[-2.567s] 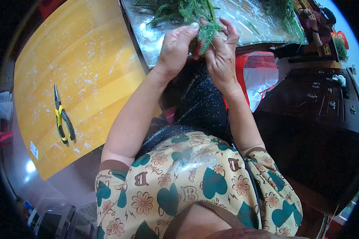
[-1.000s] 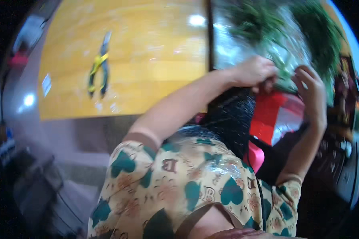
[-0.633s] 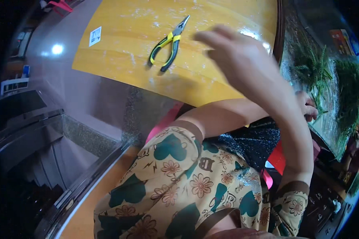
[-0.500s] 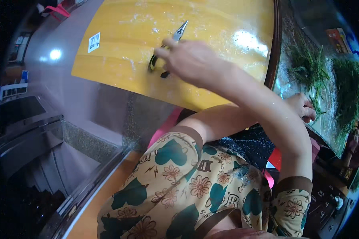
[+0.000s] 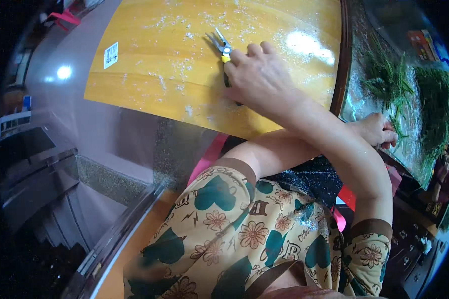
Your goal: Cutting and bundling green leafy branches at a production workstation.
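My forearms cross, the right one lying over the left. My right hand (image 5: 259, 72) is on the left side, over the yellow table, with its fingers closed round the handles of needle-nose pliers (image 5: 226, 51). The jaws of the pliers stand apart and point to the far left; part of the handles is hidden under my palm. On the right, my left hand (image 5: 374, 130) pinches the lower end of a green fern-like sprig (image 5: 391, 82). The sprig lies over clear plastic wrapping (image 5: 356, 102), and its stem end is hidden by my fingers.
Small whitish bits are scattered over the yellow tabletop (image 5: 139, 55), which bears a white label (image 5: 111, 55). A dark wooden edge (image 5: 342, 65) borders it on the right. Beyond the sprig lies a thick green bundle of foliage (image 5: 436, 104). A pink chair (image 5: 65, 19) stands far left.
The pliers have turned, and their jaws have opened. My right hand has shifted slightly right and now grips round the handles. My left hand has stayed nearly in place at the sprig.
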`<state>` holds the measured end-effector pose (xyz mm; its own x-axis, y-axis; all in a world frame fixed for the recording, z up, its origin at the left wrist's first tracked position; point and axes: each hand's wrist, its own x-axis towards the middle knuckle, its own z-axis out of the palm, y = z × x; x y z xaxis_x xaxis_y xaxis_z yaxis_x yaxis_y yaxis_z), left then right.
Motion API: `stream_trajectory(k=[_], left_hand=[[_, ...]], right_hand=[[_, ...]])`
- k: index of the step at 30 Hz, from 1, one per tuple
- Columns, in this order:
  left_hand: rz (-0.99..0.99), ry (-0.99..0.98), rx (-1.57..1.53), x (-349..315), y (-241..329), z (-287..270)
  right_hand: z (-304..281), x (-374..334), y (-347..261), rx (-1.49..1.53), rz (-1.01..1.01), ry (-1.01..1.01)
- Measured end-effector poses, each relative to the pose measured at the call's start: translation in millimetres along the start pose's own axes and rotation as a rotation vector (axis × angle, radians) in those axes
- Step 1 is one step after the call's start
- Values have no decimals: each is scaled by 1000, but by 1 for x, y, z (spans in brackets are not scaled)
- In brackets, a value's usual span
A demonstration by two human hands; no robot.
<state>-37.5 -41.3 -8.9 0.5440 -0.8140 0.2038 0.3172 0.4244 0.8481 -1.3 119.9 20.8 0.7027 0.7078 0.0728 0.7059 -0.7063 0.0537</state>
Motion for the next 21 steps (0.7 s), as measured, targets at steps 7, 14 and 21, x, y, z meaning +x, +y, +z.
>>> stream_trajectory(k=[7, 14, 21], left_hand=[[-62, 30, 21, -6, 13, 0], [-43, -33, 5, -10, 18, -9], [-38, -26, -97, -10, 13, -8]], right_hand=[[15, -7, 38, 77, 5, 12], [11, 3, 17, 136, 206, -6], [10, 9, 15, -25, 95, -85]])
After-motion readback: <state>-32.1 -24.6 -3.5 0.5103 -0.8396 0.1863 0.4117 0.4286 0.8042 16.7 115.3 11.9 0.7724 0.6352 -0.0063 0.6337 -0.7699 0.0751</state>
